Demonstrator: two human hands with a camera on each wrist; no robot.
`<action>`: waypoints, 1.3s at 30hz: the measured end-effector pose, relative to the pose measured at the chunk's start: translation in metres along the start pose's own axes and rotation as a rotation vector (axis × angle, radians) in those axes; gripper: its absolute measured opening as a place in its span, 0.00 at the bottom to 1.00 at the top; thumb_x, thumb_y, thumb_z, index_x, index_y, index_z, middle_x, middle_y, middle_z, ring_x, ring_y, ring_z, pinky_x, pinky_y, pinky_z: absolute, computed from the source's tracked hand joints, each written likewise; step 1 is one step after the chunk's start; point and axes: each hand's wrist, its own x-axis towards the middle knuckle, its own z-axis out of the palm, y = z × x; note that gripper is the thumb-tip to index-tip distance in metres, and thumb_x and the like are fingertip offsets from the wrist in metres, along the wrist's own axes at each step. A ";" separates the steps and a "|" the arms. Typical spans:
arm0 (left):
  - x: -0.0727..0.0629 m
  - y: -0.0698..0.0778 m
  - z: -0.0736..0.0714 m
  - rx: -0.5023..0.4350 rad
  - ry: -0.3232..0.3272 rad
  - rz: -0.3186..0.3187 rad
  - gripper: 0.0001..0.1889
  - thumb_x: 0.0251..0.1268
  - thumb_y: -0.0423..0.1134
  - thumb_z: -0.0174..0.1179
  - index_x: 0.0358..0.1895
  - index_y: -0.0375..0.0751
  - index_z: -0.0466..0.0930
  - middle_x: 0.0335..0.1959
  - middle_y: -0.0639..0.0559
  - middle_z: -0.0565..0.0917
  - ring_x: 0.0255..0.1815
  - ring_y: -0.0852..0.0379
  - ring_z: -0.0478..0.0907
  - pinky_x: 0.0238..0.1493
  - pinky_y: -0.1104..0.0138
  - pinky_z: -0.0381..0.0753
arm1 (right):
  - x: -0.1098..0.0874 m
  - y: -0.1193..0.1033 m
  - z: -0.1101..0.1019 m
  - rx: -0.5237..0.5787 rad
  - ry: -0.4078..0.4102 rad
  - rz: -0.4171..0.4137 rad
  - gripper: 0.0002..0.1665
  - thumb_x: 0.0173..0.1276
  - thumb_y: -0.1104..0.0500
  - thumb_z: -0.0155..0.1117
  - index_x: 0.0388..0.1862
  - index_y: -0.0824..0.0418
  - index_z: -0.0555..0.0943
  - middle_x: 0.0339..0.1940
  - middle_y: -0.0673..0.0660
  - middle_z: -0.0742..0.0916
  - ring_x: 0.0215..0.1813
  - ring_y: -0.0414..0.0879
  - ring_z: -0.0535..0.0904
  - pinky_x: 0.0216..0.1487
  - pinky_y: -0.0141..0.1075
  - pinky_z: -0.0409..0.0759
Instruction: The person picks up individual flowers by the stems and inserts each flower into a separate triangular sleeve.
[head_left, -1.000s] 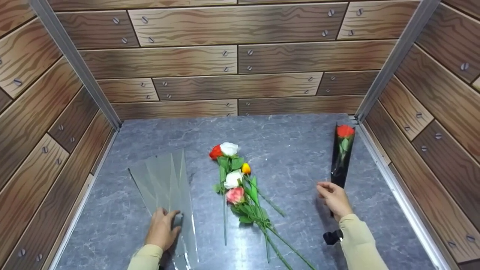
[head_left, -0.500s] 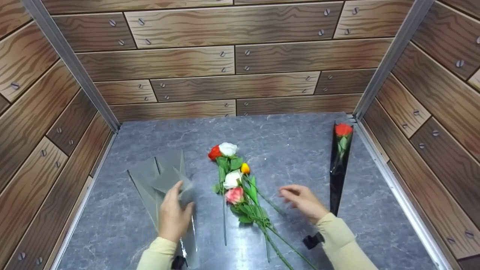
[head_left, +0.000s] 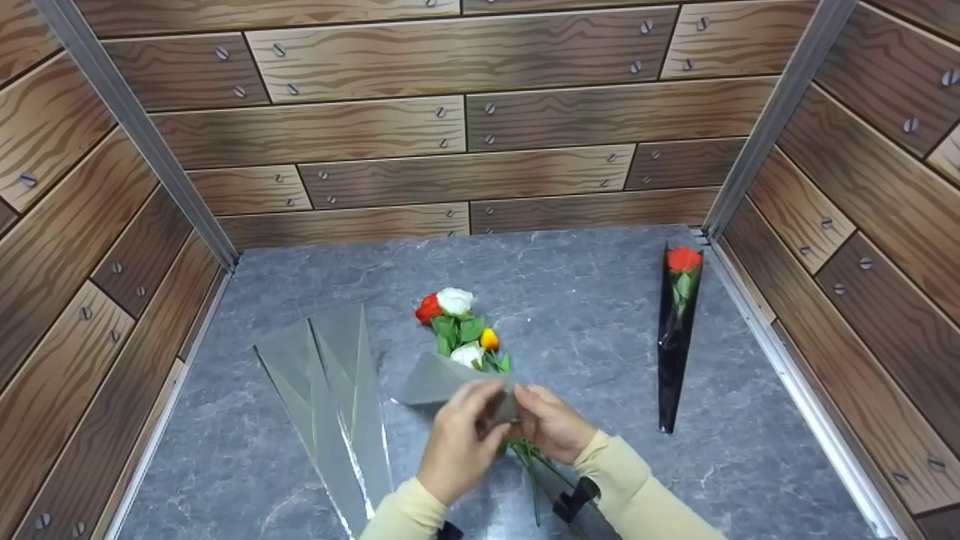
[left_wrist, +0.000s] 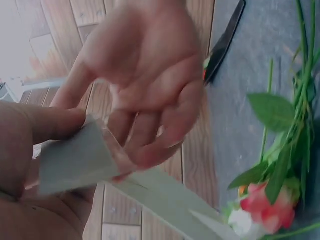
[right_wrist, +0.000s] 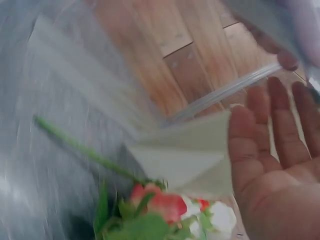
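Grey translucent sleeve (head_left: 435,381), one: raised over the loose flowers (head_left: 456,301), mid-bench (head_left: 585,300). Left hand (head_left: 457,444): thumb and fingers clamped on the sleeve. Right hand (head_left: 555,427): at the sleeve's edge, fingers loosely extended, slightly apart; contact cannot be told. Flowers: red, white, pink, yellow-orange. Left of these: further sleeves (head_left: 334,405), flat. Far right: red rose in black wrap (head_left: 676,345).
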 end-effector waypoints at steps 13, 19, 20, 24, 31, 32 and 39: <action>-0.020 -0.001 0.009 -0.033 -0.040 0.020 0.17 0.52 0.29 0.70 0.47 0.41 0.81 0.40 0.54 0.84 0.38 0.61 0.81 0.37 0.70 0.80 | -0.015 -0.011 -0.020 0.537 0.202 -0.186 0.12 0.74 0.62 0.51 0.38 0.57 0.84 0.40 0.53 0.88 0.44 0.44 0.84 0.48 0.36 0.78; -0.031 -0.009 0.004 -0.031 -0.156 0.086 0.09 0.53 0.30 0.70 0.36 0.45 0.83 0.32 0.58 0.84 0.31 0.67 0.80 0.33 0.77 0.78 | -0.031 -0.027 -0.044 0.619 0.299 -0.238 0.15 0.77 0.60 0.45 0.48 0.59 0.82 0.45 0.55 0.87 0.48 0.48 0.84 0.52 0.39 0.77; -0.033 -0.011 0.002 -0.028 -0.167 0.101 0.09 0.53 0.30 0.70 0.36 0.44 0.83 0.31 0.57 0.84 0.31 0.66 0.80 0.33 0.76 0.78 | -0.035 -0.031 -0.049 0.623 0.317 -0.252 0.16 0.77 0.60 0.44 0.49 0.59 0.81 0.46 0.55 0.87 0.49 0.49 0.83 0.54 0.40 0.77; -0.043 -0.025 -0.005 -0.030 -0.184 0.103 0.09 0.52 0.29 0.70 0.36 0.43 0.83 0.32 0.56 0.85 0.31 0.64 0.81 0.35 0.76 0.78 | -0.051 -0.044 -0.066 0.599 0.375 -0.305 0.17 0.77 0.62 0.43 0.51 0.60 0.80 0.47 0.55 0.86 0.50 0.49 0.82 0.55 0.40 0.76; -0.051 -0.051 -0.029 -0.062 -0.222 -0.045 0.06 0.55 0.30 0.68 0.35 0.44 0.85 0.31 0.55 0.86 0.30 0.65 0.80 0.32 0.75 0.79 | -0.076 -0.063 -0.092 0.646 0.481 -0.399 0.15 0.75 0.67 0.45 0.41 0.63 0.82 0.40 0.56 0.88 0.45 0.49 0.83 0.51 0.39 0.77; -0.051 -0.055 -0.033 -0.067 -0.233 -0.073 0.05 0.56 0.31 0.68 0.35 0.44 0.85 0.31 0.55 0.85 0.29 0.66 0.79 0.31 0.75 0.79 | -0.079 -0.065 -0.095 0.643 0.497 -0.414 0.15 0.75 0.67 0.45 0.40 0.62 0.82 0.40 0.56 0.88 0.44 0.49 0.84 0.51 0.39 0.77; -0.054 -0.077 -0.065 -0.100 -0.247 -0.210 0.05 0.58 0.42 0.67 0.31 0.45 0.87 0.26 0.59 0.84 0.22 0.68 0.75 0.24 0.71 0.77 | -0.101 -0.070 -0.114 0.345 0.544 -0.514 0.17 0.72 0.74 0.45 0.40 0.64 0.82 0.37 0.57 0.88 0.40 0.47 0.84 0.44 0.35 0.79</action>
